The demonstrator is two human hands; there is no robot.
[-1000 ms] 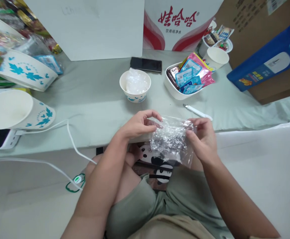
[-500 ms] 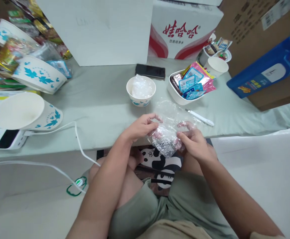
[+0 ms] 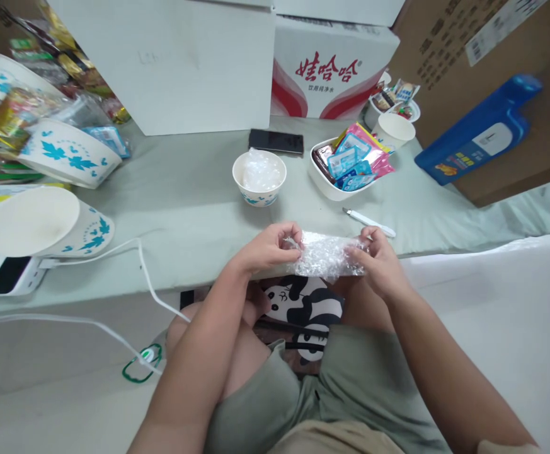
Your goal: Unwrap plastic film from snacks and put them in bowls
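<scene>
Crumpled clear film [image 3: 324, 253] is stretched in front of the paper bowl [image 3: 260, 200], to its right, the left hand [image 3: 272, 244] and right hand [image 3: 382, 265] each pinching an end. It looks gathered, not smoothed flat; a plastic wad [image 3: 261, 171] already sits inside the bowl.

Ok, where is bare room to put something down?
Widest: the table between the large paper cup and small bowl, in front of the white box. Smaller: between the knife and blue bottle. Crowded: the left end, around snack packets, and the front middle, where the left hand and right hand hold plastic wrap.
</scene>
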